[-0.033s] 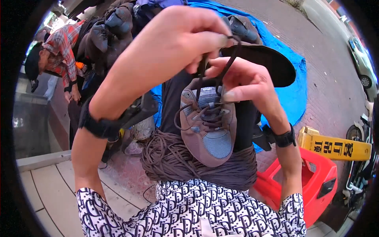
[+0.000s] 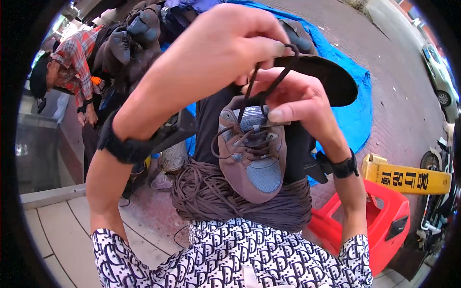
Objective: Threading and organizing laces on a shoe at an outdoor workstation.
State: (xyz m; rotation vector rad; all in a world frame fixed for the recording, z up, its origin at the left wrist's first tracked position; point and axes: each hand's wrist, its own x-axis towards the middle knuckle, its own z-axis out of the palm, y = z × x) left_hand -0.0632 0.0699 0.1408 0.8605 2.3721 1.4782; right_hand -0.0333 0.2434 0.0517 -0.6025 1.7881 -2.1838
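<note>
A brown shoe (image 2: 261, 175) with grey-blue mesh rests on my lap, its toe toward me. Loose dark shoelace (image 2: 279, 79) rises from its upper eyelets. High above the shoe, my left hand (image 2: 247, 48) is closed in a pinch on the lace, bending it at the fingertips. Beside the shoe opening is my right hand (image 2: 302, 98), thumb apart from its bent fingers and its tip close to the upper eyelets. The lace runs between that thumb and those fingers; some right fingertips are hidden. Under the toe lies a thick bundle of dark laces (image 2: 201, 192).
A flat, dark, rounded piece (image 2: 333, 79) lies beyond my right hand on a blue tarp (image 2: 353, 115). More shoes (image 2: 144, 29) are piled at the far left, near a person in a plaid shirt (image 2: 79, 53). A red plastic stool (image 2: 389, 206) and a yellow board (image 2: 408, 177) stand right.
My left hand has shifted slightly right with the lace. My right hand and the shoe have barely moved.
</note>
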